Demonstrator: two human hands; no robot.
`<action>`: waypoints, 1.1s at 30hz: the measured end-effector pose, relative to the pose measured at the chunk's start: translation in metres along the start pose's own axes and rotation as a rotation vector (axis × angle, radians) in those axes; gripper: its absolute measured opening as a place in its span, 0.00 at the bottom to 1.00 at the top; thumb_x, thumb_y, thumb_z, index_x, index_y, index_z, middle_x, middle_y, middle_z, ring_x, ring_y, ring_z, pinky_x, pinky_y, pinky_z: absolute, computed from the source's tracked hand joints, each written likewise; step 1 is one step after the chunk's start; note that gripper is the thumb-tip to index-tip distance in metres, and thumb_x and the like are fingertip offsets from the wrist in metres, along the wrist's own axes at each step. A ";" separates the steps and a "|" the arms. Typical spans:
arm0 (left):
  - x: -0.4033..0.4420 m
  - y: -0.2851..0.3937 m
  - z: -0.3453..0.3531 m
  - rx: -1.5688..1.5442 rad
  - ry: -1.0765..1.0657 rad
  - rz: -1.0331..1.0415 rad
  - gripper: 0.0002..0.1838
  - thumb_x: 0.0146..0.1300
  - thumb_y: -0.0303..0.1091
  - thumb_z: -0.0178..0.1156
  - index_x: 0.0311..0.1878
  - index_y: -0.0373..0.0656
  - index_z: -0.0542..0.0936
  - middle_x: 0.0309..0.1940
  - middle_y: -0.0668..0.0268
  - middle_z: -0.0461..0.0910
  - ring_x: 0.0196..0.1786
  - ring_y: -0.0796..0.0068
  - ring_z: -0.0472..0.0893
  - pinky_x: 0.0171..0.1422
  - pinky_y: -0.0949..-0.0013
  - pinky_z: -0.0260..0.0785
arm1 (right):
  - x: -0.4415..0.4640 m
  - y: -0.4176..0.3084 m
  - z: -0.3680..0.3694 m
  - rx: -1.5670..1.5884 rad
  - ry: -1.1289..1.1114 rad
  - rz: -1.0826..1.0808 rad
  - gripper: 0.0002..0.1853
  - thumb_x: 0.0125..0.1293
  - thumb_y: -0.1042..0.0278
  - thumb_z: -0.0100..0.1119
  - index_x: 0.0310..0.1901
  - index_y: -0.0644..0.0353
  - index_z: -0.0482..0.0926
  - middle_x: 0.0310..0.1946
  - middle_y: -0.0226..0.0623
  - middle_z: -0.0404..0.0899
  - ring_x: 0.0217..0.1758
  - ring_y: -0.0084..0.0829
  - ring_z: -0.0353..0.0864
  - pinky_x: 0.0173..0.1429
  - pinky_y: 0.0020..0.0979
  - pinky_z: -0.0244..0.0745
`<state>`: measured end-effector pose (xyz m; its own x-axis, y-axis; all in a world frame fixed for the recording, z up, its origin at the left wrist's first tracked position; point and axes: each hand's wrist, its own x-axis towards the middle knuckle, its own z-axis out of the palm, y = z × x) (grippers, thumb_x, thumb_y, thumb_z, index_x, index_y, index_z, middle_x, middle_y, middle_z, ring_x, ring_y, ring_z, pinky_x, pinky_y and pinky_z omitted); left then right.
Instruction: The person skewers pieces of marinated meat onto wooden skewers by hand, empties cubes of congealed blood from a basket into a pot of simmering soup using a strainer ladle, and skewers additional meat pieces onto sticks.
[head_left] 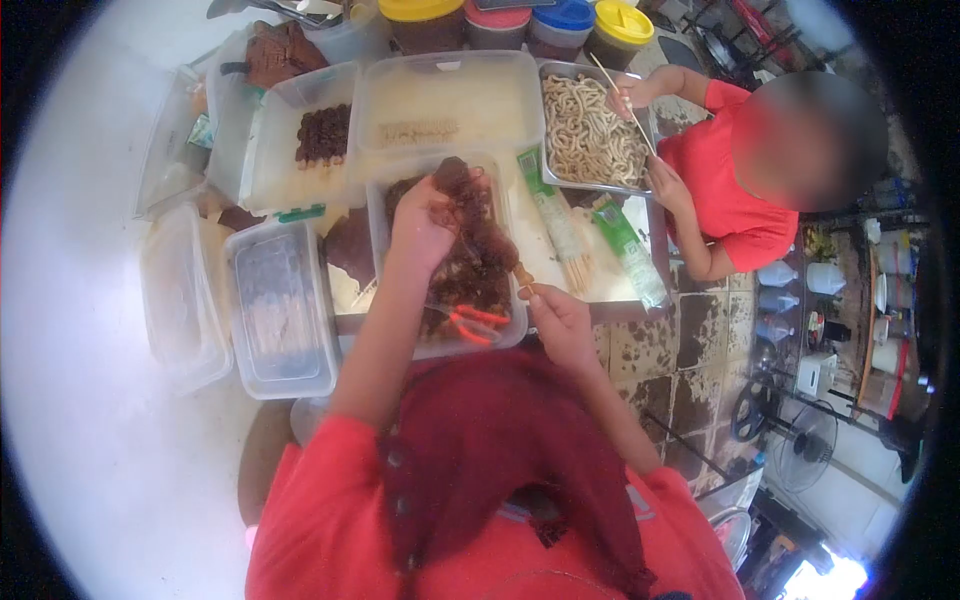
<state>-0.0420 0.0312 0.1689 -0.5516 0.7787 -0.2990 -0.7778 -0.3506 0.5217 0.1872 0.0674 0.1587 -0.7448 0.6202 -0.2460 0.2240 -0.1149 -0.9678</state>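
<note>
Over a plastic tub (515, 325) of dark marinated meat (465, 265), I hold a loaded skewer (488, 240) at a slant. My left hand (425, 218) is closed around the dark meat near its upper end. Lower down, my right hand (562, 325) pinches the skewer's bottom end, where a paler piece sits. Red-orange handled scissors (475, 325) lie in the tub's near end, below the skewer. The part of the meat under my left fingers is hidden.
Finished dark skewers (323, 135) lie in a tub at the back left. A co-worker (715, 180) holds a stick over a metal tray (600, 185) of pale strips. Green-labelled stick packets (630, 250) lie at right. Lidded jars (560, 30) line the back; a lidded container (280, 310) stands left.
</note>
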 end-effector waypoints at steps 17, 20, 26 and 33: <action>0.011 -0.004 -0.023 0.211 0.006 0.112 0.10 0.66 0.32 0.49 0.42 0.34 0.71 0.35 0.57 0.76 0.39 0.62 0.77 0.42 0.64 0.73 | -0.003 0.003 0.003 -0.057 -0.072 -0.053 0.11 0.67 0.70 0.48 0.43 0.70 0.75 0.33 0.31 0.78 0.38 0.19 0.72 0.44 0.23 0.68; 0.011 -0.003 -0.025 0.129 -0.083 0.096 0.10 0.66 0.33 0.50 0.42 0.34 0.72 0.35 0.57 0.75 0.40 0.61 0.77 0.44 0.63 0.73 | -0.001 0.013 0.002 0.077 -0.087 0.070 0.11 0.67 0.69 0.48 0.43 0.69 0.76 0.32 0.29 0.77 0.37 0.18 0.71 0.43 0.22 0.68; 0.010 -0.001 -0.017 0.099 -0.118 0.102 0.10 0.64 0.33 0.52 0.41 0.35 0.72 0.35 0.57 0.76 0.41 0.61 0.77 0.45 0.63 0.73 | 0.004 0.018 -0.001 0.309 -0.168 0.303 0.12 0.67 0.67 0.49 0.42 0.67 0.77 0.30 0.26 0.75 0.34 0.15 0.69 0.39 0.21 0.67; 0.003 -0.001 -0.012 0.179 -0.092 0.075 0.09 0.65 0.32 0.52 0.41 0.35 0.73 0.36 0.56 0.77 0.42 0.61 0.78 0.47 0.63 0.73 | 0.004 0.021 0.010 0.163 -0.085 0.107 0.13 0.67 0.67 0.48 0.43 0.68 0.76 0.30 0.26 0.75 0.34 0.16 0.69 0.38 0.22 0.67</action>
<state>-0.0463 0.0274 0.1577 -0.5702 0.8006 -0.1841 -0.6649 -0.3182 0.6757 0.1829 0.0595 0.1371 -0.7739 0.5309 -0.3452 0.2052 -0.3054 -0.9298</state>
